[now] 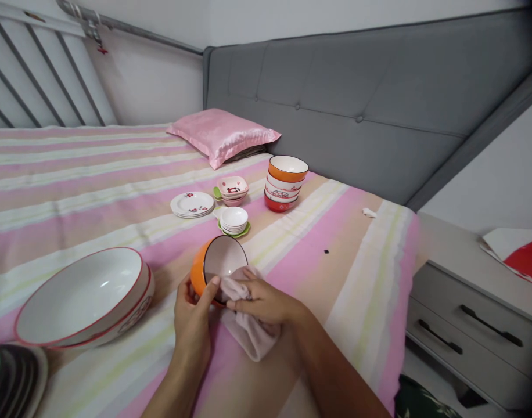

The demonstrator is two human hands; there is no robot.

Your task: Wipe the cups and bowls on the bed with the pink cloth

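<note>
An orange bowl [198, 268] with a white inside and dark rim is tilted on its side above the striped bedsheet. My left hand [196, 307] grips its lower left edge, thumb over the rim. A pale pink cloth [251, 334] is bunched in my right hand [263, 299], pressed against the bowl's right rim and inner wall; part of the cloth hangs below. Just beyond the bowl stand small white dishes [234, 217] stacked on a green leaf-shaped dish. Large white bowls with red rims [92, 296] rest to the left of my left hand.
Behind are flowered plates [191, 204], pink square bowls [232, 187] and a stack of bowls [287, 168] topped by an orange one. Dark-edged dishes [20, 377] stand at the lower left. A pink pillow [225, 133] lies by the grey headboard [327, 87]; a nightstand [466, 307] is right.
</note>
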